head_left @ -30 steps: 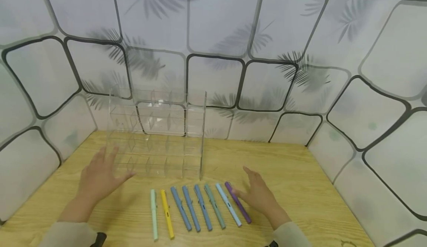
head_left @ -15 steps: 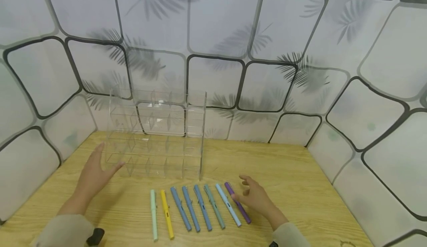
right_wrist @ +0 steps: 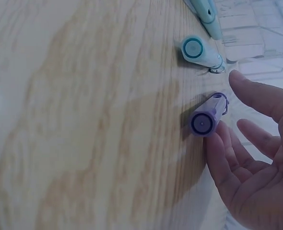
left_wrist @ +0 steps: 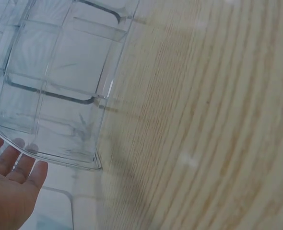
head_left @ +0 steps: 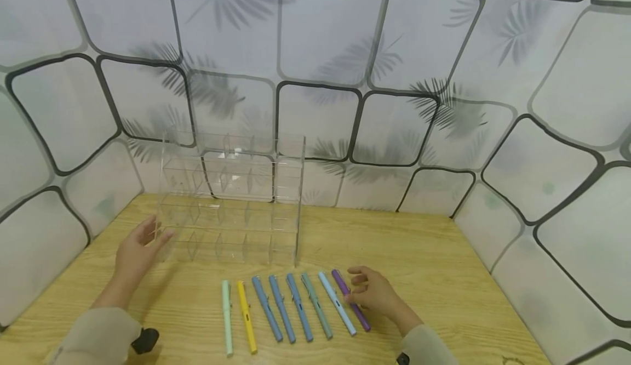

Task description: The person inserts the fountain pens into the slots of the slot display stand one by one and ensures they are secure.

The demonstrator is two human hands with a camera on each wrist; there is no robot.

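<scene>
A clear acrylic rack (head_left: 231,200) with tiers of small compartments stands at the back left of the table. My left hand (head_left: 135,250) holds its left side panel near the bottom, thumb inside and fingertips outside; in the left wrist view, fingers (left_wrist: 24,167) lie along the panel's edge. My right hand (head_left: 377,294) is beside the purple pen (right_wrist: 206,117), fingers loosely bent around its side. The thumb (right_wrist: 256,93) stands apart from the pen, and one finger is close to its barrel; contact is unclear. Beside the purple pen lies a light blue pen (head_left: 337,303).
Further left lie a grey-green pen (head_left: 317,304), several blue pens (head_left: 268,308), a yellow pen (head_left: 247,317) and a pale green pen (head_left: 227,318), roughly in a row. A patterned curtain (head_left: 315,36) surrounds the wooden table (head_left: 384,233).
My left hand has drawn in from spread fingers to holding the rack's left side. My right hand has lowered toward the purple pen, its fingers bending. Pens and rack stay put.
</scene>
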